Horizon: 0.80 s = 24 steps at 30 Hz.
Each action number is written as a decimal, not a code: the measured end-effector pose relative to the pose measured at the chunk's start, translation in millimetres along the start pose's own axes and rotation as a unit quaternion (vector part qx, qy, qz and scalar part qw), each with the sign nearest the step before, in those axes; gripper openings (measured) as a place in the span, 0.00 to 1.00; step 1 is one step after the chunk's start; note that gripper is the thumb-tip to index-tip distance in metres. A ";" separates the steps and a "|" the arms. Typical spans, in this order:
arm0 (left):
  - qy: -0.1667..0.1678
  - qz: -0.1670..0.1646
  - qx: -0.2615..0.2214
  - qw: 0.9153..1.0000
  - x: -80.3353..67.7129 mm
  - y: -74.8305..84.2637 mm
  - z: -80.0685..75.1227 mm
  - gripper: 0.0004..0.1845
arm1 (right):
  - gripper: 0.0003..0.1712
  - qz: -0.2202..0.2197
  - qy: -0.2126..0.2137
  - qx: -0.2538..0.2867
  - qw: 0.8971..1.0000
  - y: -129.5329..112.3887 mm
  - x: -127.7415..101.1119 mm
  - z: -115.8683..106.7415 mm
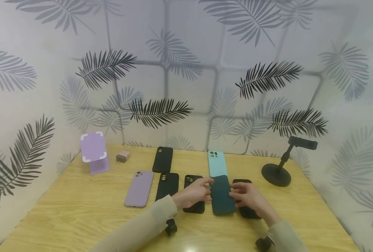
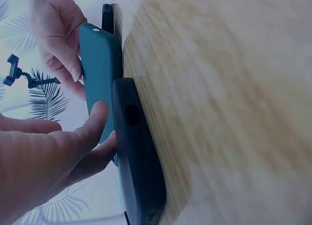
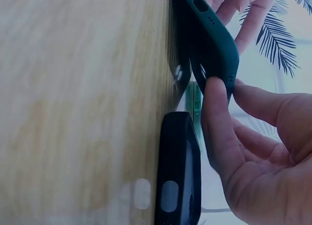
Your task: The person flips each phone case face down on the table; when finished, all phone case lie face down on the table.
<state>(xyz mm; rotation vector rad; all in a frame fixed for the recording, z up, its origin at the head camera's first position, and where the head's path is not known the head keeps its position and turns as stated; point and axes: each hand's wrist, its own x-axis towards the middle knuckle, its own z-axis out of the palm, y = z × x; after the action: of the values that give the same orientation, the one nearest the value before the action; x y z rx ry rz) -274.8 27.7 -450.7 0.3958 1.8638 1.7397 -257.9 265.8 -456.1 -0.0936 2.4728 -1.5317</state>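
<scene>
A dark teal phone case (image 1: 222,196) is between my hands, tilted, with part of it raised off the table. My right hand (image 1: 250,197) pinches its right edge, thumb on one face and fingers on the other, as the right wrist view shows. My left hand (image 1: 194,192) is at its left edge with loosely bent fingers; the fingertips (image 2: 101,109) are close to its face, and firm contact cannot be made out. A black phone case (image 1: 194,206) lies under my left hand, another black phone case (image 1: 250,212) under my right. A light turquoise phone case (image 1: 217,166) lies behind the teal one.
To the left lie a lilac phone case (image 1: 139,189) and two black phone cases (image 1: 163,159). A purple stand (image 1: 94,150) and a small pinkish block (image 1: 123,156) are at the back left. A black phone holder (image 1: 276,174) stands at the right. A patterned wall borders the table.
</scene>
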 end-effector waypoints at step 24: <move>0.017 0.044 0.091 0.995 3.4 1.7 1.7 0.22 | 0.24 -0.044 -0.021 -0.060 0.997 11.8 -6.7 -30.0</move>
<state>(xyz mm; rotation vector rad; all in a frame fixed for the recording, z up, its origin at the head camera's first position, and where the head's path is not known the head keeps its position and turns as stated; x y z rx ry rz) -276.8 31.3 -449.8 0.5287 2.0646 1.6468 -257.5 298.6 -452.7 -0.2570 2.5567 -1.3979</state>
